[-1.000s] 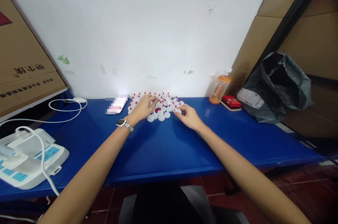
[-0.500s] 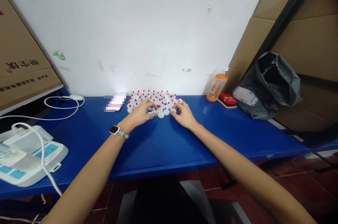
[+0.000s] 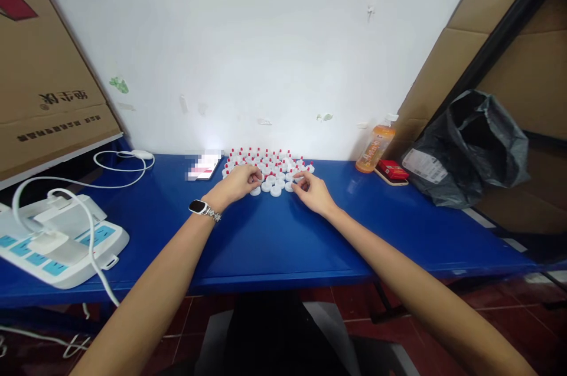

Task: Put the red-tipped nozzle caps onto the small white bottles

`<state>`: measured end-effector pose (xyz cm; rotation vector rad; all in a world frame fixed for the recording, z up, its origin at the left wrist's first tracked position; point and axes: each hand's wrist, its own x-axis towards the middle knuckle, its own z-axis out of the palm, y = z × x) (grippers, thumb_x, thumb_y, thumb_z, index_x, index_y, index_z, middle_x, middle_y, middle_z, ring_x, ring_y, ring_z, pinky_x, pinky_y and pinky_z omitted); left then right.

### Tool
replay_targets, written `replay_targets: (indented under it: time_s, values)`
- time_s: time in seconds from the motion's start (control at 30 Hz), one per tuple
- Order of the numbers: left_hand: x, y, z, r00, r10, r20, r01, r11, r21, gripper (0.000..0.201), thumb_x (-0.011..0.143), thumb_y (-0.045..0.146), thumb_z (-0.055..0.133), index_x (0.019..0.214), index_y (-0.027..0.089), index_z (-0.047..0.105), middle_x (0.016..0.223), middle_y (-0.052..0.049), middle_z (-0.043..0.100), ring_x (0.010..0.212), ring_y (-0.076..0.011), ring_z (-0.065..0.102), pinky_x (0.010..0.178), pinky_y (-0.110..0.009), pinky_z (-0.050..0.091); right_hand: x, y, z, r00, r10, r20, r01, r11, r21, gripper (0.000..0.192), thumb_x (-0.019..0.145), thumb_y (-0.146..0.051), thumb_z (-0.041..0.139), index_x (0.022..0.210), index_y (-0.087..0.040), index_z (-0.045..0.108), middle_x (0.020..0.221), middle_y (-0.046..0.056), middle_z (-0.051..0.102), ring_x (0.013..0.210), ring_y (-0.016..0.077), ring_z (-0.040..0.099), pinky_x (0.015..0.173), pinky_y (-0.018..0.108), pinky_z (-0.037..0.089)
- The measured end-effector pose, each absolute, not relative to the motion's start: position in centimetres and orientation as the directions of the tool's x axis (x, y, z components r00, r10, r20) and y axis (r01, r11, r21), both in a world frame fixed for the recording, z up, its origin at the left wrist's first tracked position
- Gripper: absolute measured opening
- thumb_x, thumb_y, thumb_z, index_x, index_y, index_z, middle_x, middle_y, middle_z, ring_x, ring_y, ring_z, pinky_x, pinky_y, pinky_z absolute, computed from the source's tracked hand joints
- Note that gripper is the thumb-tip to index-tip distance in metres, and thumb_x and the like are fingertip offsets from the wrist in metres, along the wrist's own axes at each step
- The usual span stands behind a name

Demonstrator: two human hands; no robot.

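The left hand (image 3: 243, 182) and right hand (image 3: 312, 192) are bracketing the clustered red-tipped white caps (image 3: 280, 176) on the blue table (image 3: 283, 240), fingers bent, any grasp indeterminable, light fingertip pressure probably best preventing toppling.

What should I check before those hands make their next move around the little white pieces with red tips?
1. Left hand at the white pieces: ok, at their near left side.
2. Right hand at the pieces: ok, at their near right side.
3. Firm grip on a piece: cannot tell, details too small.
4. Orange bottle apart from the right hand: ok.
5. Phone apart from the left hand: ok.
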<state>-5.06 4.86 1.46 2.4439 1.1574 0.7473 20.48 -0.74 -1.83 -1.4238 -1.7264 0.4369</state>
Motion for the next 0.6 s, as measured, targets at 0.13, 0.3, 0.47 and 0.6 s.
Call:
replay_targets:
  time_s: [0.13,0.3,0.47,0.6]
  values:
    - [-5.2,4.7,1.7,0.514,0.788,0.339,0.631,-0.615,0.474,0.010,0.083,0.022,0.068,0.091,0.017,0.069,0.083,-0.005,0.066,0.072,-0.0177,0.061,0.070,-0.031,0.048,19.8,-0.3,-0.6,-0.020,0.890,0.455,0.706,0.335,-0.624,0.017,0.086,-0.028,0.061,0.098,-0.019,0.069,0.077,0.000,0.065,0.071,0.0163,0.059,0.073,0.030,0.046]
    - [-5.6,4.6,1.8,0.503,0.752,0.426,0.598,-0.659,0.457,0.013,0.090,0.029,0.065,0.093,0.017,0.070,0.094,-0.006,0.064,0.081,-0.0186,0.063,0.078,-0.034,0.049,17.2,1.7,1.5,-0.181,0.845,0.503,0.855,0.388,-0.344,0.025,0.090,-0.039,0.064,0.100,-0.019,0.075,0.094,0.009,0.067,0.100,0.0265,0.056,0.092,0.039,0.043]
    - [-5.6,4.6,1.5,0.491,0.746,0.451,0.576,-0.666,0.474,0.012,0.093,0.026,0.060,0.091,0.018,0.069,0.093,-0.005,0.061,0.079,-0.0173,0.061,0.080,-0.034,0.050,14.6,3.4,1.9,-0.211,0.899,0.384,0.935,0.301,-0.189,0.021,0.089,-0.036,0.064,0.096,-0.020,0.076,0.109,0.015,0.066,0.113,0.0332,0.049,0.099,0.047,0.037]
    - [-5.3,4.2,1.9,0.473,0.741,0.476,0.553,-0.671,0.494,0.020,0.096,0.035,0.058,0.094,0.018,0.069,0.097,-0.005,0.058,0.078,-0.0163,0.060,0.080,-0.035,0.050,14.6,3.4,1.9,-0.159,0.876,0.456,0.895,0.323,-0.307,0.015,0.089,-0.030,0.060,0.091,-0.020,0.072,0.107,0.011,0.069,0.112,0.0325,0.052,0.099,0.049,0.037]
